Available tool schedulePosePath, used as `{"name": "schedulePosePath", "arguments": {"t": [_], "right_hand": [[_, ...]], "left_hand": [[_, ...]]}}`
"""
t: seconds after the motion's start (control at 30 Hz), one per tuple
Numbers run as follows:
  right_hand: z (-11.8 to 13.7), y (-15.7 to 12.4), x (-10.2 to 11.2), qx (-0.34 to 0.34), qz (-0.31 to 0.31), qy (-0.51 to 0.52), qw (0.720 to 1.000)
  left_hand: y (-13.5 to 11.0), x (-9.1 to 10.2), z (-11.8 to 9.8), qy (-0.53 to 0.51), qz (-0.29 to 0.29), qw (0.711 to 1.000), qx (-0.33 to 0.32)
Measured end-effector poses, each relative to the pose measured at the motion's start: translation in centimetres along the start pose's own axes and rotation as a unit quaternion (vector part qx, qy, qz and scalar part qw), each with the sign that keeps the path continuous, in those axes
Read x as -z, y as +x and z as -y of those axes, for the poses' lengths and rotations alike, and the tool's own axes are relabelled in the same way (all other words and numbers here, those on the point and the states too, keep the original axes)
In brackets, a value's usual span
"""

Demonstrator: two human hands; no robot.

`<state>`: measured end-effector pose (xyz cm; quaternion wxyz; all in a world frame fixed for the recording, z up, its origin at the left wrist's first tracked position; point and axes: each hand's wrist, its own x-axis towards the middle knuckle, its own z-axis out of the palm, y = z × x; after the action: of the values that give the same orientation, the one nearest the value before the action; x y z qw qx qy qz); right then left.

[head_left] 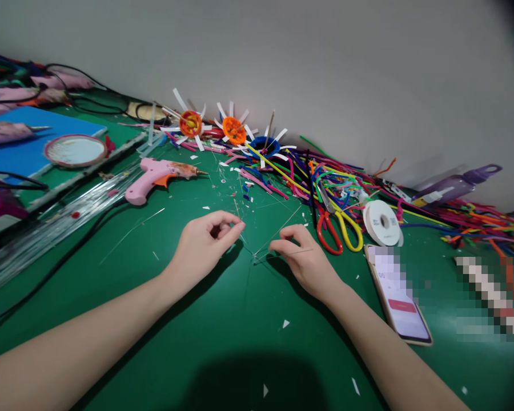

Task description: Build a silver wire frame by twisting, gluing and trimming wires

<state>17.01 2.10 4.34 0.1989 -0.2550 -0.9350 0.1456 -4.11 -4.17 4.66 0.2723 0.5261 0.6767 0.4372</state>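
My left hand (205,242) is closed in a pinch on the end of a thin clear strand (251,254) just above the green mat (223,331). My right hand (302,254) is also pinched, holding thin wire-like strands (282,225) that cross between the two hands and fan out toward the pile behind. The strands meet at a small knot-like point between my fingertips. Both forearms rest low over the mat.
A pink glue gun (156,174) lies at the back left, beside a bundle of clear sticks (47,222). Three paper-petal flowers (233,130) stand by the wall. Red-and-yellow scissors (338,228), a white ribbon roll (382,222), a phone (398,297) and piled pipe cleaners (325,177) sit right.
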Motion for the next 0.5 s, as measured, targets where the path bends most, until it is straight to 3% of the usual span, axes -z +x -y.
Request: {"name": "schedulePosePath", "arguments": {"t": [0.5], "right_hand": [[-0.31,0.25,0.44,-0.067,-0.069,0.155,0.983]], "left_hand": [[0.00,0.00,0.08,0.008,-0.001,1.000,-0.005]]}}
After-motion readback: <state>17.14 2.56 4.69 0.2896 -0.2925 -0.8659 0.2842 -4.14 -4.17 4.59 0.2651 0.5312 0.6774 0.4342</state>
